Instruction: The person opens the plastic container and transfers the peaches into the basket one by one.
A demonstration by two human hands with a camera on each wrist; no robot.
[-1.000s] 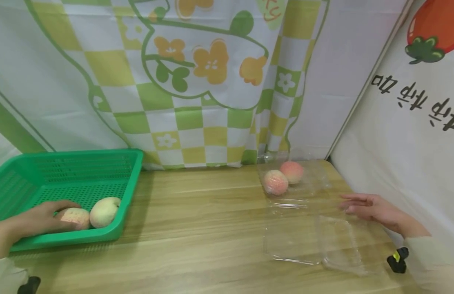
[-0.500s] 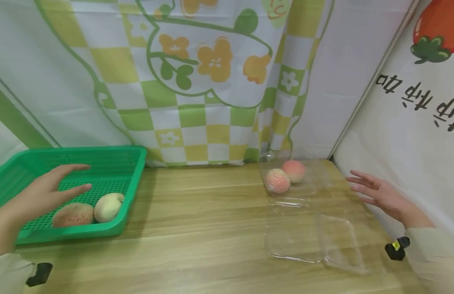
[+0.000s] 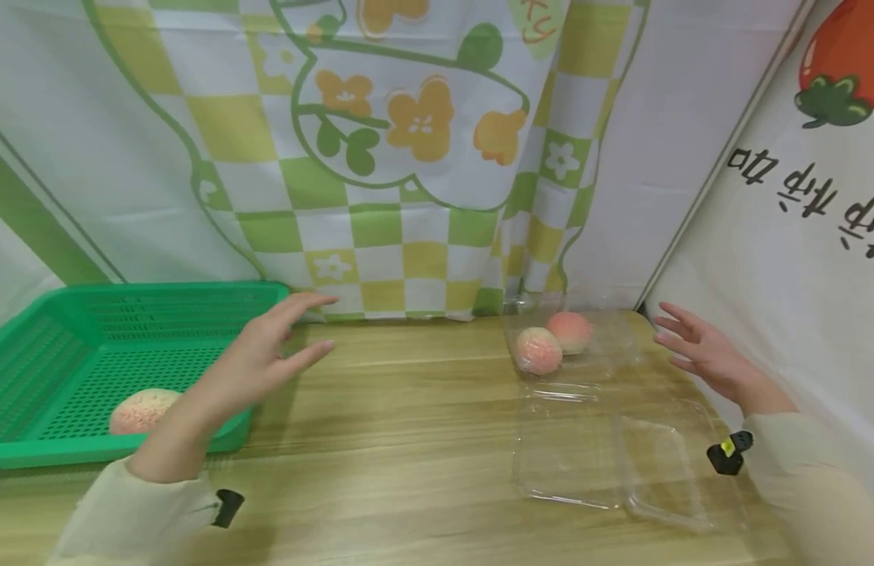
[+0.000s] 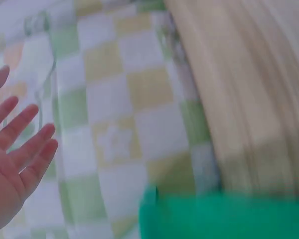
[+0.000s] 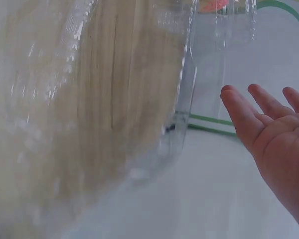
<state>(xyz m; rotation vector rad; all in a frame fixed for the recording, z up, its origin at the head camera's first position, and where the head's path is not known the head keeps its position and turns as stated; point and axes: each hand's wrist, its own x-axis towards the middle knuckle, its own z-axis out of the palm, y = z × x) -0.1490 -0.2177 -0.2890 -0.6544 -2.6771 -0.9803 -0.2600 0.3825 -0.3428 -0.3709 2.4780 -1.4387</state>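
My left hand (image 3: 263,354) is raised over the right rim of the green basket (image 3: 48,452), thumb and fingers spread with nothing in them. In the left wrist view the same hand (image 4: 15,159) shows its bare palm. A pinkish peach (image 3: 145,410) lies in the basket; a paler one is hidden behind my left forearm. My right hand (image 3: 706,354) hovers at the table's right side, fingers extended, beside a clear plastic clamshell box (image 3: 610,346). Two peaches sit in that box, a pale pink one (image 3: 539,350) in front and a redder one (image 3: 570,332) behind.
Another clear plastic box (image 3: 567,456) lies with its lid spread on the wooden table (image 3: 380,440), nearer to me. A checked curtain (image 3: 409,236) hangs along the back edge. White cloth (image 3: 784,314) covers the right side.
My left hand has let go of the peach in the basket, lifted and swung right past the basket's rim. My right hand has risen slightly. The boxed peaches have stayed put.
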